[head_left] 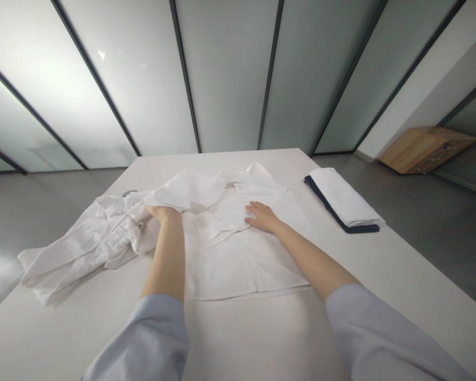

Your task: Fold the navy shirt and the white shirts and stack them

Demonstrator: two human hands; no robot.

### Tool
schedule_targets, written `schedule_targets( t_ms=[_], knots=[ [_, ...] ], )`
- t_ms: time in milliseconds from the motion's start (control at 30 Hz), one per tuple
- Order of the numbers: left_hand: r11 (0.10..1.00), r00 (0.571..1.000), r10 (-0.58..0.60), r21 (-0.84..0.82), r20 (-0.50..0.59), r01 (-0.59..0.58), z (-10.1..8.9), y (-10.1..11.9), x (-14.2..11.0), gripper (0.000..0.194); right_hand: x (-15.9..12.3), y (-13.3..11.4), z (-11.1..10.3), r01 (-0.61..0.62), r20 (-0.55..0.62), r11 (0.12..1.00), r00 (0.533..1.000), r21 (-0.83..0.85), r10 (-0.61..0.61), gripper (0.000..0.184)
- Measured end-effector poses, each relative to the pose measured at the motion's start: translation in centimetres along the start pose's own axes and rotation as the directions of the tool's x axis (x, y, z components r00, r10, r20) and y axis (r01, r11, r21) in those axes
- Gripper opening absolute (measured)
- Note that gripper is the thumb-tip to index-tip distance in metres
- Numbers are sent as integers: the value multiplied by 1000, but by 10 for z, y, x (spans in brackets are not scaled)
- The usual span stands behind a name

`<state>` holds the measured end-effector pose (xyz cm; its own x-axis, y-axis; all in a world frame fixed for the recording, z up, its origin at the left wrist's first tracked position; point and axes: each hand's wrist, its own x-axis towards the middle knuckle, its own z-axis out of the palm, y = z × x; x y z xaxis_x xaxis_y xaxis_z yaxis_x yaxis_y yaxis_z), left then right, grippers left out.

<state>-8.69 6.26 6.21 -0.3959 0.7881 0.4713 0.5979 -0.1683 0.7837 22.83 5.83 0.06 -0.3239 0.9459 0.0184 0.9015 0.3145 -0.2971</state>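
A white garment (pixel 222 264) lies spread on the table in front of me, its hem towards me and its upper part rumpled. At its left side my left hand (pixel 164 213) grips a raised fold of the cloth, which covers most of the fingers. My right hand (pixel 262 216) rests flat on the garment's upper right part, fingers spread. To the left, close beside my left hand, is a crumpled heap of white clothing (pixel 91 238); where it parts from the spread garment I cannot tell.
On the right of the white table (pixel 257 338) a folded white cloth (pixel 343 196) lies on a dark navy folded piece (pixel 363 229). A small dark curved thing (pixel 130 192) shows behind the heap. Frosted panels (pixel 226 74) and a wooden cabinet (pixel 424 148) stand beyond the table.
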Motion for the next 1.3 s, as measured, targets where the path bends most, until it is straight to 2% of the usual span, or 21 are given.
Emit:
schedule_targets(
  t_ms=[33,100,133,167,200,233,267,300,333,367,433,533,600,800,900,967,1033,1100,1167,1233,1300],
  knots=[
    [997,989,-70,18,-129,73,-6,-1,1,46,-1,-1,2,-5,-6,999,1000,-52,5,48],
    [983,907,-144,49,-395,177,-11,4,-5,58,-3,-5,3,-14,-51,995,999,-103,9,39],
    [983,885,-107,86,-452,163,-9,9,-11,60,-3,-7,3,-14,-73,993,997,-115,6,36],
    [986,907,-26,140,-420,93,-5,16,-19,59,-3,-9,3,-9,-89,992,996,-124,-2,34],
    [982,957,84,188,-277,-32,1,23,-27,54,-4,-11,2,1,-100,991,995,-136,-14,33],
    [963,980,193,200,-54,-179,9,29,-36,46,-4,-13,2,14,-105,988,994,-152,-30,33],
    [933,941,282,177,187,-314,19,35,-43,41,-4,-15,1,26,-107,985,993,-170,-45,33],
    [897,858,340,142,385,-418,30,39,-50,37,-4,-17,1,34,-110,981,992,-192,-56,32],
    [866,772,360,120,523,-485,41,41,-55,36,-5,-19,1,38,-113,976,992,-213,-63,32],
    [845,708,346,124,616,-521,52,40,-58,38,-6,-19,1,42,-115,973,991,-228,-69,31],
    [831,659,232,206,715,-516,68,32,-61,43,-9,-18,-2,40,-118,973,991,-228,-69,28],
    [831,646,18,347,763,-434,77,12,-58,48,-12,-8,-9,7,-126,988,992,-152,-26,24],
    [829,647,-45,390,761,-400,74,1,-56,50,-15,5,-16,-48,-152,993,988,-109,31,22],
    [741,666,-8,452,746,-497,51,-14,-54,55,-38,74,-45,-243,-325,957,928,-159,182,22],
    [711,686,0,482,728,-512,46,-19,-51,51,-57,114,-60,-425,-478,888,825,-176,301,25],
    [709,693,3,487,720,-509,46,-20,-49,48,-66,134,-68,-493,-491,856,791,-156,366,23],
    [710,703,2,494,711,-502,47,-19,-49,47,-68,143,-74,-475,-457,871,807,-124,374,20],
    [699,715,14,504,699,-507,49,-16,-54,48,-63,141,-77,-386,-470,919,827,-75,309,21],
    [674,712,41,507,701,-537,49,-14,-62,51,-51,131,-78,-269,-536,962,818,-38,207,28],
    [649,688,60,496,723,-577,47,-13,-71,54,-34,114,-77,-168,-565,985,816,-29,123,35],
    [631,670,72,487,739,-604,44,-13,-78,54,-18,95,-71,-92,-521,995,851,-43,56,36]
  ],
)
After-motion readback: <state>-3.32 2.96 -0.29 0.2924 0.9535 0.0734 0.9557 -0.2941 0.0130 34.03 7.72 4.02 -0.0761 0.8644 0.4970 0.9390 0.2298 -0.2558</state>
